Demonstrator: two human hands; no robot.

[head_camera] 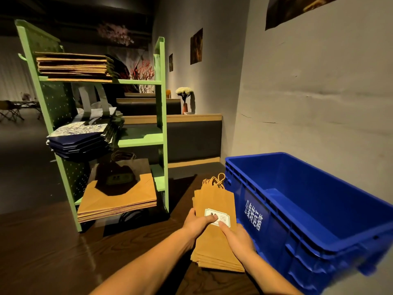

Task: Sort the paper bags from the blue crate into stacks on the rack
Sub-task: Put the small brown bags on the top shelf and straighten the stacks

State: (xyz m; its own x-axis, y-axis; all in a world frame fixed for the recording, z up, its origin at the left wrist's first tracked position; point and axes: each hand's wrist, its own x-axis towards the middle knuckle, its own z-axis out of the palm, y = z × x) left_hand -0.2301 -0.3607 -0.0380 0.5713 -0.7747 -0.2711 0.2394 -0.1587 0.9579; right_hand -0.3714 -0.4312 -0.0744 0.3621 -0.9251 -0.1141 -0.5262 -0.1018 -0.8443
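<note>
While you held the bundle of brown paper bags [214, 201] over the wooden surface [63, 252], its right edge ran just beside the near wall of the blue crate [276, 226]. A strip of surface separated it from the front post of the green rack [162, 124]. Your left hand [197, 222] gripped the bundle's left edge, thumb on the white label [224, 217]. Your right hand [238, 237] gripped lower right, thumb on top, the other fingers hidden beneath.

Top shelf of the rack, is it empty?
No, a stack of flat brown bags lies on the top shelf.
</note>
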